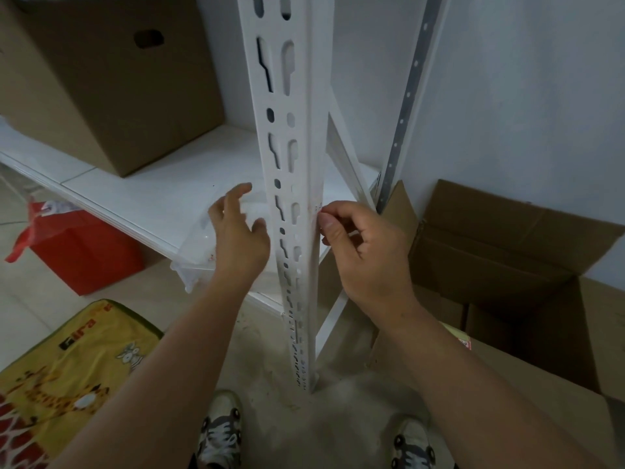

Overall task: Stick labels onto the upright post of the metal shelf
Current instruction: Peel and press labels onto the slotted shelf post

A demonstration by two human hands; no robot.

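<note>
1. Head view. White slotted upright post (287, 184) runs from 12 o'clock down to about 6 o'clock, foot on the floor between my shoes (220, 431).
2. My right hand (365, 255), at 3 o'clock of the post: fingers curled, thumb tip pressed against the post's right edge. A small label (317, 208) with faint print sits just above the thumb, on that edge. Whether I am pinching a second label under the fingers I cannot tell; a pale sliver shows there, too small to read.
3. My left hand (238, 231), at 9 o'clock of the post: fingers loosely spread, holding nothing, hovering over a clear plastic bag (199, 242) on the shelf board (142, 198).
4. Handling, my guess: the label is thin, near weightless, floppy, tacky on one side. Best taken by a corner or edge, laid on from one end, then rubbed flat with the thumb pad. The post is stiff painted metal, smooth but broken by slots, so keep to the plain edge strip.
5. Around: cardboard box (111, 82) on the shelf at 10 o'clock, open carton (507, 252) at 4 o'clock, red bag (77, 252) at 8 o'clock.
</note>
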